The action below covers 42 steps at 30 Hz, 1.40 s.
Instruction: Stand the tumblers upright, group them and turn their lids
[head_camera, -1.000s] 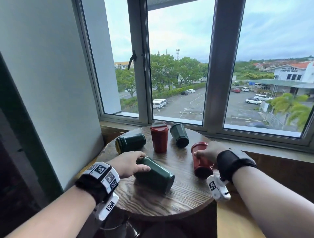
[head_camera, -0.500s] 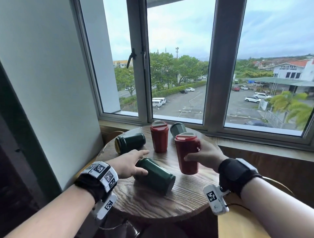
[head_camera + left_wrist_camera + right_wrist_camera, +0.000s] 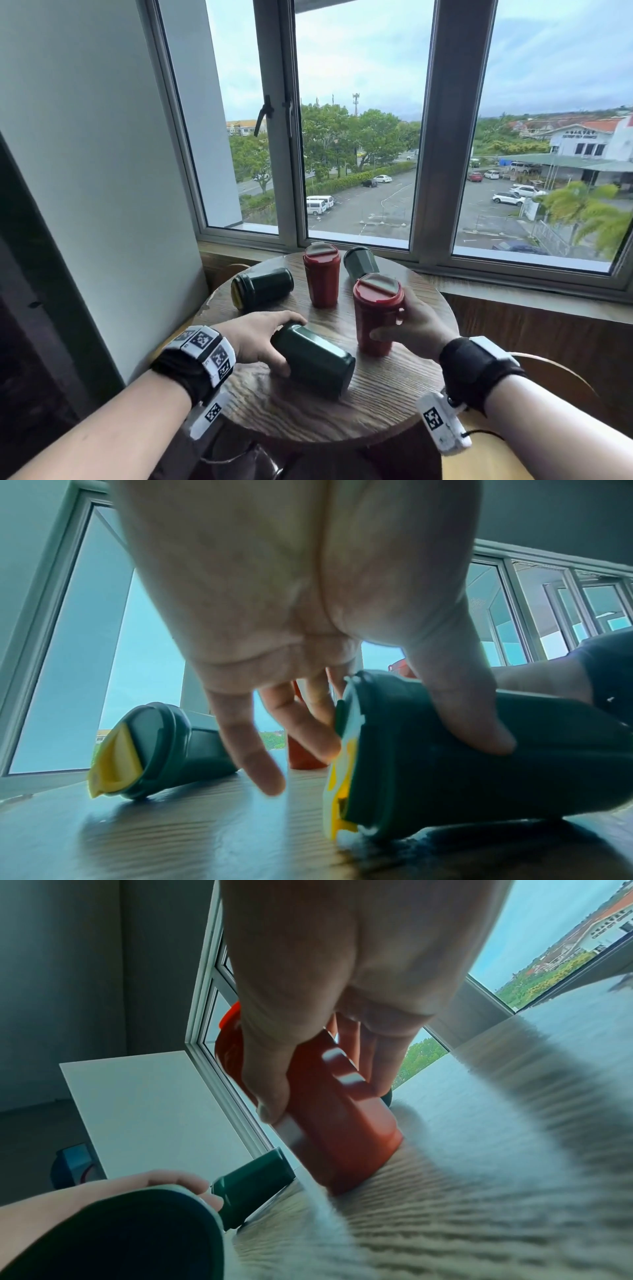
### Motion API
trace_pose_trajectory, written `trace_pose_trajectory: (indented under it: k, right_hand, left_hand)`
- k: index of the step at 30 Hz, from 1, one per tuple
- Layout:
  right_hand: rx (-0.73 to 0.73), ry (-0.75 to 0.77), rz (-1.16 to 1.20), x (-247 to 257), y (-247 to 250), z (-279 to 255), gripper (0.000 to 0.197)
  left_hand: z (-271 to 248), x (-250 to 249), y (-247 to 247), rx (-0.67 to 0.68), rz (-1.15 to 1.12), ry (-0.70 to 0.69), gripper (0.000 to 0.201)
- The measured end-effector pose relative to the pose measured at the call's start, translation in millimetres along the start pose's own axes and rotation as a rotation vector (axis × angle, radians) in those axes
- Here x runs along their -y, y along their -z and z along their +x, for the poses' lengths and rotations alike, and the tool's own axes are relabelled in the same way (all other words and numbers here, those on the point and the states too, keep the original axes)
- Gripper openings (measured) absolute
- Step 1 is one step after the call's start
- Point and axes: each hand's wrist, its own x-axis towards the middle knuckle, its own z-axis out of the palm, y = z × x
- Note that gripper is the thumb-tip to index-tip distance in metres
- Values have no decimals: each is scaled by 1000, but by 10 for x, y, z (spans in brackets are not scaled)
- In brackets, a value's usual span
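On the round wooden table my right hand grips a red tumbler, which stands upright on its base; in the right wrist view the thumb and fingers wrap the red tumbler. My left hand holds the lid end of a dark green tumbler lying on its side, thumb on its body. A second red tumbler stands upright at the back. Two more green tumblers lie on their sides: one at the left and one behind the held red one.
The table stands in a corner, against a grey wall on the left and a window sill behind. A wooden chair back curves at the right, just beyond the table's edge.
My right hand has lifted the red tumbler from lying on its side and stood it upright, closer to the middle. My left hand has settled round the green tumbler's lid end.
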Motion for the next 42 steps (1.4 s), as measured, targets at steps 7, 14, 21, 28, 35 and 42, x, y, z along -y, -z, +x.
trace_pose_trajectory:
  k: [7, 14, 21, 28, 35, 42]
  right_hand:
    - [-27, 39, -3, -12, -25, -6, 103]
    - [-13, 6, 0, -17, -31, -9, 98]
    - [271, -50, -148, -59, 383, 90, 99]
    - [297, -180, -317, -185, 1001, 867, 49]
    - [335, -175, -343, 118, 888, 1806, 54]
    - [429, -194, -414, 173, 463, 2268, 81]
  left_hand:
    - [-64, -197, 167, -234, -102, -58, 83]
    - [98, -528, 213, -408, 163, -104, 99]
    - [260, -722, 35, -421, 216, -95, 100]
    - [287, -843, -147, -453, 247, -3, 98]
    - [244, -933, -200, -485, 249, 123, 95]
    - [287, -996, -180, -444, 288, 184, 96]
